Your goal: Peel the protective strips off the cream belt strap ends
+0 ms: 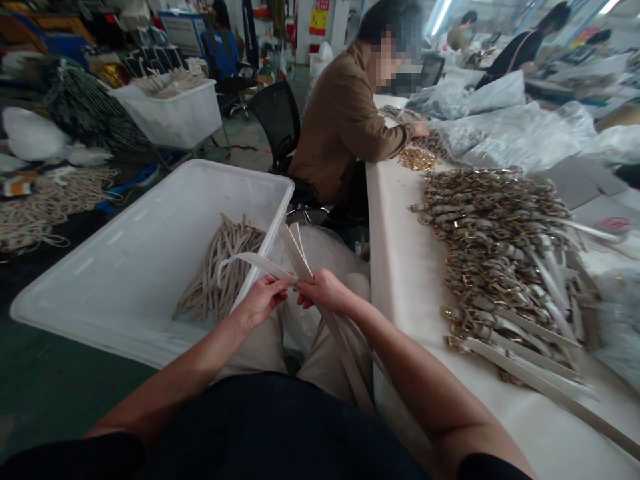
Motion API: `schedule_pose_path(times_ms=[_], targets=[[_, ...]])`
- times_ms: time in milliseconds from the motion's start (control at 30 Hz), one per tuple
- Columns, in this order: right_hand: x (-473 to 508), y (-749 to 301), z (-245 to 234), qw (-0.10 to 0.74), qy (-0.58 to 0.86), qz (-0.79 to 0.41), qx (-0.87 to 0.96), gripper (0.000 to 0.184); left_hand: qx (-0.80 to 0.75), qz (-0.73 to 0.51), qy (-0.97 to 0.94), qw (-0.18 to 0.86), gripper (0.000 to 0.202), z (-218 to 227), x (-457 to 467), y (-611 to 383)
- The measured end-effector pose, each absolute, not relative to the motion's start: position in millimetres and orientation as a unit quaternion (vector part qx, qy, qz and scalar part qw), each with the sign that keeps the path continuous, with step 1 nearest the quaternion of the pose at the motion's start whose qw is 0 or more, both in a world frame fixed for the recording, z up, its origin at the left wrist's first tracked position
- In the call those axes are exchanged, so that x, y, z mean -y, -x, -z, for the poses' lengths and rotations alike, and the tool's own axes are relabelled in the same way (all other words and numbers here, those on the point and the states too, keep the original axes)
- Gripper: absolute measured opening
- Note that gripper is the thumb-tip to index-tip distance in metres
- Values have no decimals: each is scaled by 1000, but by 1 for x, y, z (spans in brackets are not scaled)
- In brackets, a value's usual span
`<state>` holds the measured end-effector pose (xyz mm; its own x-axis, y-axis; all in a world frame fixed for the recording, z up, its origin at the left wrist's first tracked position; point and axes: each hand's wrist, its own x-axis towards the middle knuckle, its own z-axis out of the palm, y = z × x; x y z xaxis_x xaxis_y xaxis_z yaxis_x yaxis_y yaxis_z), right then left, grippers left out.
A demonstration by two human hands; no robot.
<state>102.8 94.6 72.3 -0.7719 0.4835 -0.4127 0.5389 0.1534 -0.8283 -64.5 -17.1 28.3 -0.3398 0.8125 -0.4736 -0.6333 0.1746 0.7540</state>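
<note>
Above my lap, my left hand (269, 298) and my right hand (320, 291) are close together, both closed on pale beige straps. From my left hand a strap (257, 261) curves up and to the left, over the rim of the white bin. Two strap ends (296, 248) stick up out of my right hand, while the long part (345, 350) hangs down across my right thigh. My fingers hide where the straps meet. Inside the white plastic bin (135, 213), to the left, lies a heap of similar straps (220, 267).
A white-covered table (400, 267) on my right bears a big pile of buckled straps (505, 260) and small gold pieces (418, 159). A co-worker (345, 113) sits at its far end beside a black chair (277, 120). Another bin (175, 113) stands farther back.
</note>
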Motion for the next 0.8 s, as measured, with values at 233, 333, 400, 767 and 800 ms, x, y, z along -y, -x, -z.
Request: schedule_pose_path(times_ms=[233,333,400,767,800], targets=[[-98,-108,-80,56,-360,569,-737,35,-526,-663,-53,530,33,-31,16,78],[-93,-105,-80,17,-342,581,-738,34,-523,-633,-83,564,33,-30,16,69],[-92,-105,-80,6,-333,595,-731,32,-520,-622,-105,576,35,-29,15,64],[-97,-103,-80,-11,-328,606,-725,31,-514,-636,-100,567,32,-36,10,63],[-97,-103,-81,-10,-329,609,-722,30,-516,-635,-102,566,31,-37,10,61]])
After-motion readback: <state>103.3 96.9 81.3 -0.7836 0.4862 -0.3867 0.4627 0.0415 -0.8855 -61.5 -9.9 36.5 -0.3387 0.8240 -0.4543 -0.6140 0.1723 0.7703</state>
